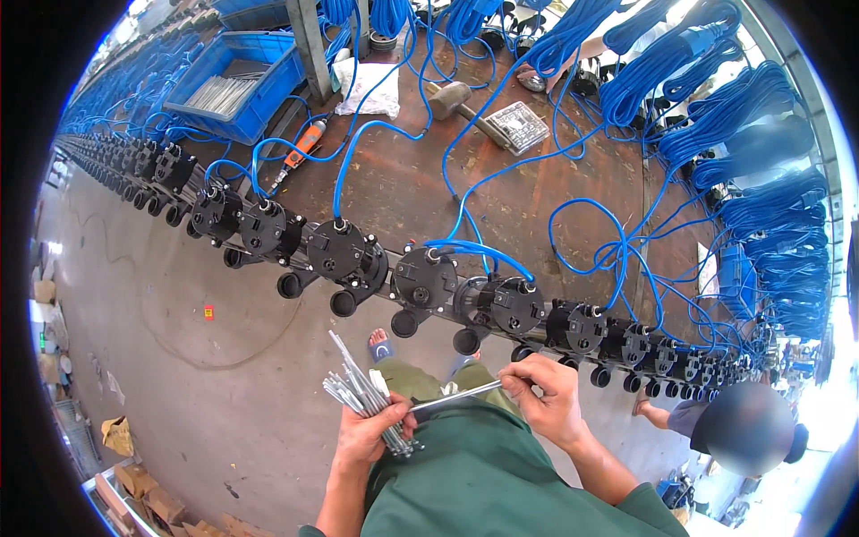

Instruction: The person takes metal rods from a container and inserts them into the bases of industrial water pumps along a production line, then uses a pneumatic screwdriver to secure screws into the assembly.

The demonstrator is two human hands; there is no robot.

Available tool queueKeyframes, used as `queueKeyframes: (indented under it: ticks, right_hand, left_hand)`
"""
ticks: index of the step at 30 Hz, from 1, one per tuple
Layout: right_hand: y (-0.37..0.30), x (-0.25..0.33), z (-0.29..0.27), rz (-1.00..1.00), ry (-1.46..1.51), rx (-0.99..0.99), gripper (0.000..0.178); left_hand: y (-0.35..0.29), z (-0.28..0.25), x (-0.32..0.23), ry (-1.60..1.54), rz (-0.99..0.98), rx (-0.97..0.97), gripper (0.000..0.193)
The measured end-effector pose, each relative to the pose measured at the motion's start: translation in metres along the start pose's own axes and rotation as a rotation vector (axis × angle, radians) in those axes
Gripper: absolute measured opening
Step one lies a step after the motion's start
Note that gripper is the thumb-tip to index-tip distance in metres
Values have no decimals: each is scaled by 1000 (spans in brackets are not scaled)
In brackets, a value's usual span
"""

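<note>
My left hand (369, 431) is closed around a bundle of thin silver metal rods (360, 387), which fan out above and below the fist. Between my two hands lies a single metal rod (458, 395), tilted up slightly to the right. The fingertips of my right hand (548, 399) pinch its right end, and its left end meets the left thumb and the bundle. Beyond my hands runs a row of round black housings (424, 279) with blue cables attached, mounted along the edge of a brown worktable (394, 170); neither hand touches them.
On the worktable lie an orange power tool (305, 145), a mallet (449, 98), a clear case of small parts (516, 128) and loose blue cables (595, 268). A blue crate (277, 79) at the far left holds more rods. Cable coils (680, 76) hang right. Another person (716, 428) sits at right.
</note>
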State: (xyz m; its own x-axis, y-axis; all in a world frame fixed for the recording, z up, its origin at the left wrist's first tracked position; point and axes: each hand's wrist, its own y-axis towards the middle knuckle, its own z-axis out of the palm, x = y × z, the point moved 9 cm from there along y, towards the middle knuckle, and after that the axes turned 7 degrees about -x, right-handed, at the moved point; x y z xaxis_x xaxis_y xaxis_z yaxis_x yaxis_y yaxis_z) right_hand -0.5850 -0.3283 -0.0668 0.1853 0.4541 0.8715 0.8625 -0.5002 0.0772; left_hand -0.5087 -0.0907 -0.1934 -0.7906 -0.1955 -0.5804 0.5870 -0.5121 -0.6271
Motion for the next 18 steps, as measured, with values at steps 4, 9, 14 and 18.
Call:
queueKeyframes:
  ticks: [4, 9, 14, 18]
  right_hand:
    - [-2, -7, 11, 27, 70, 116, 11]
    - [2, -22, 0, 170, 71, 35, 12]
    - [32, 20, -36, -70, -312, -124, 13]
    - [46, 53, -19, -389, -518, -90, 17]
  left_hand:
    - [-5, -16, -2, -7, 26, -45, 14]
    - [-11, -30, -9, 2, 78, -94, 13]
    - [-23, -67, -36, -23, 218, -298, 9]
    - [-31, -92, -48, 141, 256, -395, 10]
